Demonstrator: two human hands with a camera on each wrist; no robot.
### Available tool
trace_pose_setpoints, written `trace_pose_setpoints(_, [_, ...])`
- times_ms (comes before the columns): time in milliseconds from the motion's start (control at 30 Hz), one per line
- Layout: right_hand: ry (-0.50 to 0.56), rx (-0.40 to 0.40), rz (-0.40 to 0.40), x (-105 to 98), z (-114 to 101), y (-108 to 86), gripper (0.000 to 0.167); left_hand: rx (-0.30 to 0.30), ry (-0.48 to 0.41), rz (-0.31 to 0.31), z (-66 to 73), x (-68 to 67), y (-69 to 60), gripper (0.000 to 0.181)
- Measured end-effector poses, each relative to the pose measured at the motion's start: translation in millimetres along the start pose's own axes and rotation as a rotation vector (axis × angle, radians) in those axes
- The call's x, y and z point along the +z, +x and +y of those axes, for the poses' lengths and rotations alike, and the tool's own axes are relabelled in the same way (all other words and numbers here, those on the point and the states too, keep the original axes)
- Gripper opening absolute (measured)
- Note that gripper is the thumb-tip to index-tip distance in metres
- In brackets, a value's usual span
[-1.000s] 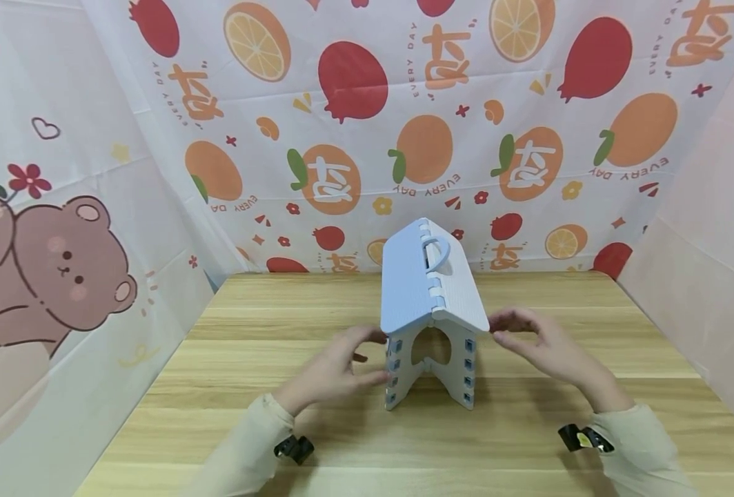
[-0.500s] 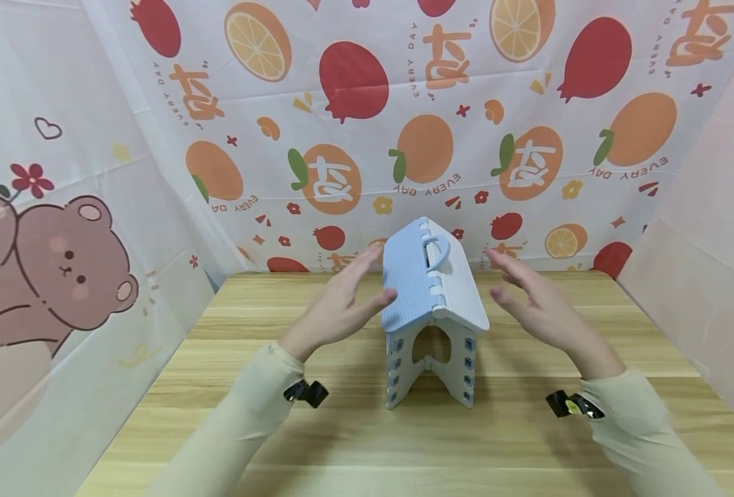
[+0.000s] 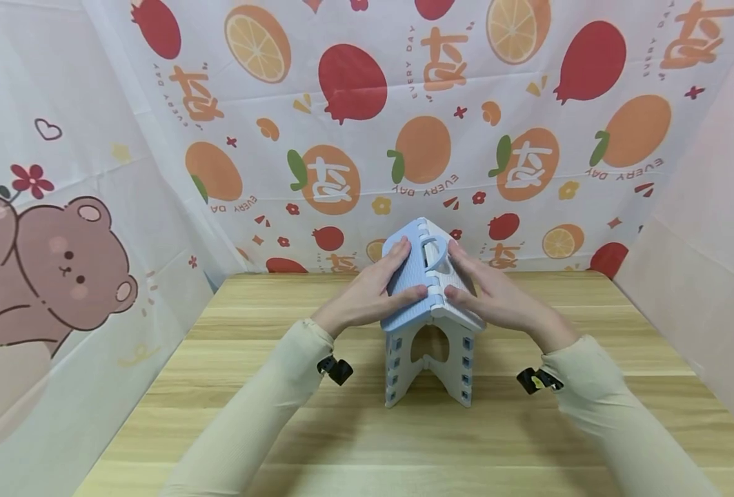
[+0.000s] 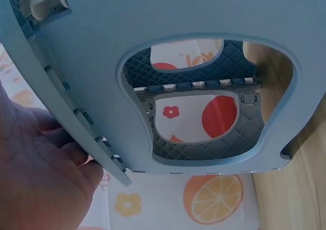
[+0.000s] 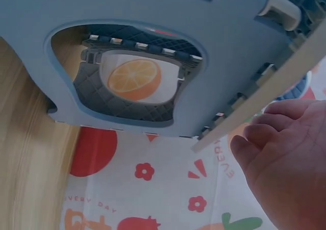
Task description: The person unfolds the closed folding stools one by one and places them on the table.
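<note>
A folding stool (image 3: 413, 273) stands half folded on the table, its blue and white seat halves sloping like a roof from the hinged ridge. A looped blue handle (image 3: 445, 250) sticks up at the ridge. My left hand (image 3: 367, 295) rests on the blue half, with thumb and fingers laid out along it. On the white half lies my right hand (image 3: 506, 298), its thumb near the ridge. Both wrist views look at the side legs (image 4: 168, 21), with wide cutouts and lattice ribs behind. In them the left hand (image 4: 46, 161) and right hand (image 5: 290, 151) lie against the seat's outer faces.
The wooden table (image 3: 268, 304) carries the stool. Behind it hangs a fruit-print cloth (image 3: 249, 172), close to the table's back edge. A bear-print cloth (image 3: 156, 228) closes the left side, and a pale cloth (image 3: 708, 290) the right.
Both hands have risen from beside the stool's lower seat edges and come inward onto its sloping halves. The stool stays in about the same place and shape.
</note>
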State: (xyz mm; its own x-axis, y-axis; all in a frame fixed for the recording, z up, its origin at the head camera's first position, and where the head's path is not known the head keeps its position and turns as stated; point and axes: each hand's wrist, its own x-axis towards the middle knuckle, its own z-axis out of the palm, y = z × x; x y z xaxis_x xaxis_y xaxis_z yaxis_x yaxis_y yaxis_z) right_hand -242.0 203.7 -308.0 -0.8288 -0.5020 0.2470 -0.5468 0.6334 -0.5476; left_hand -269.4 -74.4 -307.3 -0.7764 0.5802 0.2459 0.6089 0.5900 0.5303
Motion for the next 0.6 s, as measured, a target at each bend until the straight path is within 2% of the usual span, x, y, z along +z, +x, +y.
trace_pose_setpoints(267, [0.017,0.040,-0.026,3.4,7.6,4.2,0.098,0.005,-0.019,-0.020,-2.7,1.6,2.5,0.131])
trace_pose_setpoints(600, [0.029,0.014,-0.030,5.3,9.6,6.7,0.101,-0.004,-0.013,-0.032,-6.4,0.5,2.0,0.129])
